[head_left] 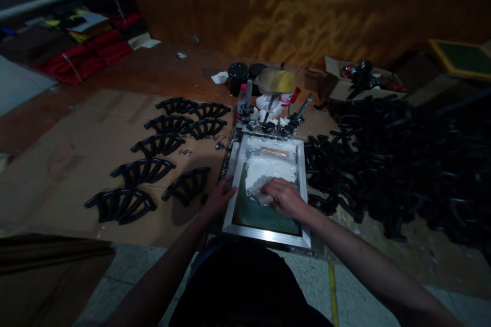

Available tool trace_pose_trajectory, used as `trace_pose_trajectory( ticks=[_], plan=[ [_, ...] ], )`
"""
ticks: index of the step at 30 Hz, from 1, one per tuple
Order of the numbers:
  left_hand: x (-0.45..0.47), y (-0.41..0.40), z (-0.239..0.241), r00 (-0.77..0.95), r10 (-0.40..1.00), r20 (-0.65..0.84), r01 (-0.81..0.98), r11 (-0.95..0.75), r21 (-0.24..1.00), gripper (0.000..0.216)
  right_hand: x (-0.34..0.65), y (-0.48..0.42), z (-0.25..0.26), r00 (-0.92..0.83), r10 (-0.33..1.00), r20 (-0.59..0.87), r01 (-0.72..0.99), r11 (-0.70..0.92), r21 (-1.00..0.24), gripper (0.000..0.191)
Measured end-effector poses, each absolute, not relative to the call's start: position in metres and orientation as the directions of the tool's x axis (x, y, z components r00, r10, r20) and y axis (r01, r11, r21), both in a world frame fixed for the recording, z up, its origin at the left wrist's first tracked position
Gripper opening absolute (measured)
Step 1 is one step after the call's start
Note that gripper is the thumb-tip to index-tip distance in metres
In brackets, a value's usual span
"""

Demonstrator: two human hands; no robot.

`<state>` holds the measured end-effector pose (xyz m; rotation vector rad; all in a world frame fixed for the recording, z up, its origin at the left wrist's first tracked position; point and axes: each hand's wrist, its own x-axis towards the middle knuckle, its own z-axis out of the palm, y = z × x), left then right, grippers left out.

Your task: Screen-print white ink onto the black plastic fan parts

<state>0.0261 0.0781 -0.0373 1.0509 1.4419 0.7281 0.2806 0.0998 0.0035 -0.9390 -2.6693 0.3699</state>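
A silver-edged screen printing frame [268, 236] lies in front of me, its green mesh partly covered in thick white ink [264, 171]. My right hand [286, 196] is closed on a pale crumpled wad [261, 194], pressed against the lower edge of the ink; whether it is paper or cloth is unclear. At the frame's left rail, my left hand [218, 198] grips the edge with thumb and fingers, some of them hidden. Toward the far end of the mesh rests a tan strip [274, 152]. Hinge clamps [268, 125] hold the frame's back side.
Rows of black curved, ribbed parts [143, 171] lie on cardboard [76, 163] to the left. A large heap of similar black parts [402, 163] fills the right. Behind the clamps stand dark jars [238, 76], a red-capped bottle [242, 99] and a yellowish tub [280, 80]. An open carton [333, 79] stands back right.
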Motion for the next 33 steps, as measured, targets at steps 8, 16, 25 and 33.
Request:
trace_pose_trajectory(
  ticks=[8, 16, 25, 33],
  plan=[
    [0.024, 0.084, 0.035, -0.021, 0.955, -0.297, 0.188, 0.296, 0.936, 0.061, 0.303, 0.200, 0.072, -0.252, 0.935, 0.250, 0.866, 0.333, -0.374, 0.049],
    [0.046, 0.140, 0.110, -0.092, 0.994, 0.066, 0.034, -0.063, 0.997, 0.053, 0.372, 0.161, 0.021, 0.021, 0.987, 0.160, 0.847, 0.068, -0.527, 0.040],
    [0.068, 0.079, 0.052, 0.076, 0.921, -0.381, 0.047, 0.378, 0.924, 0.050, 0.264, 0.105, 0.002, -0.263, 0.934, -0.243, 0.927, 0.176, -0.330, 0.020],
    [0.007, 0.029, -0.020, -0.330, 0.826, -0.456, 0.026, 0.491, 0.871, 0.052, 0.133, 0.087, 0.011, -0.719, 0.695, -0.015, 0.622, 0.634, -0.459, 0.015]
  ],
)
